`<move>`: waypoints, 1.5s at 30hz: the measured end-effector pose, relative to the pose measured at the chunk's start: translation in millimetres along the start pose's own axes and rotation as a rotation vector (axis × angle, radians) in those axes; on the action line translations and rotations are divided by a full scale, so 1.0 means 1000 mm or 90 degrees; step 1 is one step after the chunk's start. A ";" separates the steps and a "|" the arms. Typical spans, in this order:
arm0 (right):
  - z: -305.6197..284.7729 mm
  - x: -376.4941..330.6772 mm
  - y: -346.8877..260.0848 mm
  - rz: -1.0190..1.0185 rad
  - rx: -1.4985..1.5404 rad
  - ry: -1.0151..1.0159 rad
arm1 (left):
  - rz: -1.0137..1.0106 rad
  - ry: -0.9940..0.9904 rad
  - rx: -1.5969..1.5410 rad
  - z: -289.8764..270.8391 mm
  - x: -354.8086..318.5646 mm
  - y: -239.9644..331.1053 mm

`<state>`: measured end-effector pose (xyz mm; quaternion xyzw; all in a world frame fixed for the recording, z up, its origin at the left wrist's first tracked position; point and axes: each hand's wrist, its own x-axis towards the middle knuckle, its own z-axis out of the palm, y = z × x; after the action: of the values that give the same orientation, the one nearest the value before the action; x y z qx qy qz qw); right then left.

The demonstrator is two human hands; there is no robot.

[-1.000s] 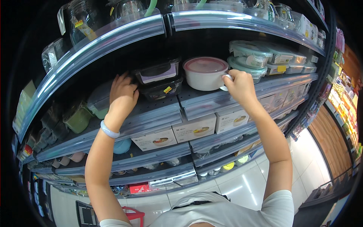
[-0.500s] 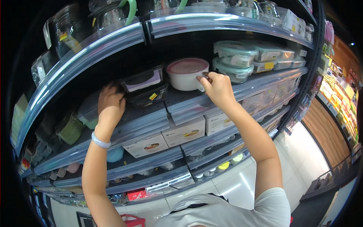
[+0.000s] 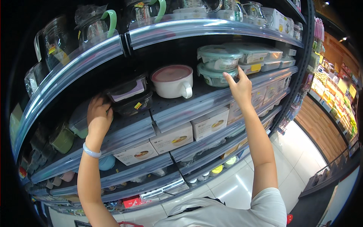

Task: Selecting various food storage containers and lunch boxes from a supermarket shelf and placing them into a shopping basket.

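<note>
My right hand (image 3: 241, 89) is at the front right side of two stacked round glass containers with teal lids, thumb and fingers apart. Its fingertips are at the lower container (image 3: 213, 77), below the upper container (image 3: 219, 56). My left hand (image 3: 100, 115) lies with fingers stretched out between two stacked dark plastic food boxes (image 3: 130, 102) and a greyish, clear-covered container (image 3: 77, 117); some of its fingertips are in shadow. Between my hands stands a white mug-like bowl (image 3: 170, 85) with a pink lid, its handle facing forward and right.
Rectangular glass containers (image 3: 252, 56) are stacked to the right. A green canister (image 3: 62, 140) stands at the left. Glass jugs (image 3: 94, 32) line the shelf above, behind a clear front strip (image 3: 211, 28). White boxes (image 3: 172, 139) fill the shelf below. A dark upright post (image 3: 309, 45) bounds the right side.
My right hand has let go of the white bowl's handle and moved right to the round glass containers. The left hand stays by the dark boxes. The view has shifted slightly right.
</note>
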<state>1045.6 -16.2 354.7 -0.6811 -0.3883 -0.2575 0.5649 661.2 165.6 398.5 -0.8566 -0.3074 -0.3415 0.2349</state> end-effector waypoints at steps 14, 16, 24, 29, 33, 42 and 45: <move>0.003 -0.005 0.006 0.004 0.061 0.020 | -0.004 0.002 0.010 -0.002 -0.003 0.001; 0.003 -0.003 0.012 0.010 0.107 0.019 | -0.009 0.008 0.015 0.000 -0.003 0.002; 0.017 0.000 0.005 -0.051 0.011 0.011 | -0.036 0.047 0.048 0.003 -0.011 -0.006; 0.000 -0.021 -0.016 -0.159 0.009 0.147 | -0.022 0.192 -0.058 -0.008 -0.016 0.017; -0.002 -0.104 -0.050 -0.209 0.282 0.089 | -0.010 0.292 -0.319 -0.045 -0.097 0.054; 0.054 -0.305 -0.073 0.006 0.453 -0.463 | -0.576 -0.191 -0.452 0.043 -0.352 0.135; 0.063 -0.342 -0.083 0.237 0.514 -0.587 | -0.562 -0.285 -0.419 0.044 -0.419 0.157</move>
<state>778.5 -31.9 118.1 -0.5117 -0.5331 0.3308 0.5870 546.1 -70.4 33.5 -0.7269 -0.5546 -0.2951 -0.2775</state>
